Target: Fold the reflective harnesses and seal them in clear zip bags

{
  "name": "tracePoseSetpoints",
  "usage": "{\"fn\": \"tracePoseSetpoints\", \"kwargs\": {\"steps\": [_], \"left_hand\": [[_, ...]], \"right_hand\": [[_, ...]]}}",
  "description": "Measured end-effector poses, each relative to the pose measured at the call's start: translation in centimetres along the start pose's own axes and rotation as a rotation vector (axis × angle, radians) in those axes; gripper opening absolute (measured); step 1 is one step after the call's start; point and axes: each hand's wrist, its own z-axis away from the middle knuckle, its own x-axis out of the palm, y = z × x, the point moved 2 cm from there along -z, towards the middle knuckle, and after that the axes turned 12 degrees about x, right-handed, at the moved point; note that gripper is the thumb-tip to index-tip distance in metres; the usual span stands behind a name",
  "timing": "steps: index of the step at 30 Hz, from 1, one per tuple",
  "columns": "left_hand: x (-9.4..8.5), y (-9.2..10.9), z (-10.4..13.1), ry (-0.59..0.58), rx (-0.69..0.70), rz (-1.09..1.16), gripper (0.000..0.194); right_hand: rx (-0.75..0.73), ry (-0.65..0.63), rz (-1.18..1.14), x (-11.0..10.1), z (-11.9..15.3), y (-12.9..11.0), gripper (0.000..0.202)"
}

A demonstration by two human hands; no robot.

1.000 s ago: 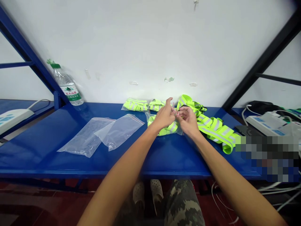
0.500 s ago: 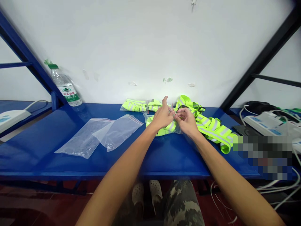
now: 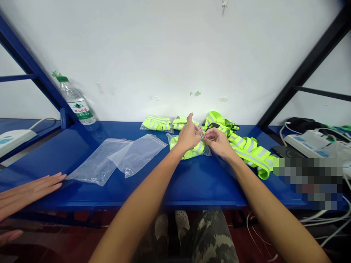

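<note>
A clear zip bag (image 3: 207, 150) with a folded fluorescent yellow reflective strap (image 3: 193, 151) inside lies at the middle of the table. My left hand (image 3: 189, 138) pinches the bag's red-edged zip end, its index finger pointing up. From the other side, the fingertips of my right hand (image 3: 218, 142) close on the same edge, meeting the left ones. Behind my hands rest more bagged yellow straps (image 3: 156, 123). Loose reflective strapping (image 3: 249, 148) with a black buckle spreads just right of my right hand.
Two flat zip bags (image 3: 141, 155) overlap on the blue table (image 3: 186, 190), left of my arms. Another person's hand (image 3: 33, 190) rests on its left front edge. A water bottle (image 3: 78, 104) leans against the wall; power strips (image 3: 304, 142) and cables are at right.
Another person's hand has come in from the left onto the table, near the flat bags. My hands have barely shifted and keep hold of the bag's edge.
</note>
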Motion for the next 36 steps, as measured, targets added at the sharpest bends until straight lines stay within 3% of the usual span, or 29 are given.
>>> {"fn": "tracePoseSetpoints", "kwargs": {"steps": [8,17,24,36], "left_hand": [[-0.3,-0.1,0.1,-0.117,-0.031,-0.015,0.096],[-0.5,-0.2,0.1,-0.086,-0.066,-0.069,0.093],[-0.8,-0.1,-0.1,-0.072,-0.033,0.005,0.092],[-1.1,-0.9,-0.1,0.017,-0.099,-0.037,0.087]], "right_hand": [[-0.027,0.033,-0.025,0.4,0.1,-0.2,0.036],[0.164,-0.048,-0.082,-0.3,0.2,0.0,0.039],[0.115,-0.031,-0.126,0.0,0.2,-0.2,0.037],[0.217,-0.092,-0.111,-0.9,1.0,-0.6,0.035]]}}
